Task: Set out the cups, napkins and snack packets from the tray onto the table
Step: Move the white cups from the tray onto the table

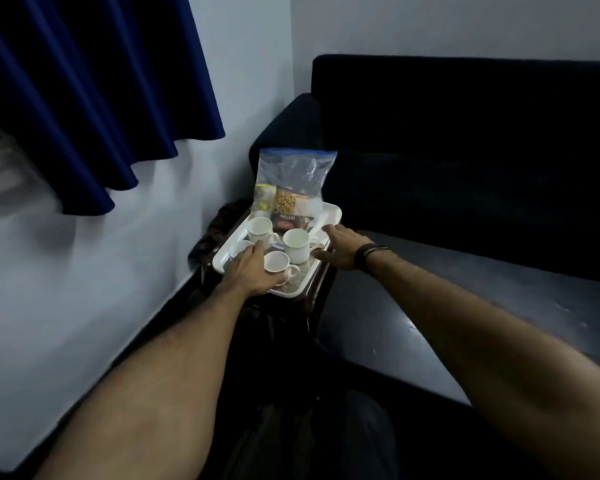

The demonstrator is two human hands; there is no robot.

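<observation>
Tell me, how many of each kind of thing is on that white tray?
White cups: 4, the last partly hidden by the left hand
Clear zip bags holding snack packets: 1
Total: 5 on the tray

Tray (332, 212) sitting on small stand, wall at left, sofa (465, 140) at right and far. Four cups (296, 244) standing on tray's near half; bag of snack packets (293, 181) leaning at far end. Table (465, 306) lying right of tray.

Dim room, pale walls (430, 26). Dark blue curtain (94, 98) hanging upper left. Dark sofa (465, 140) against far wall, dark worktop (465, 306) before it.
</observation>
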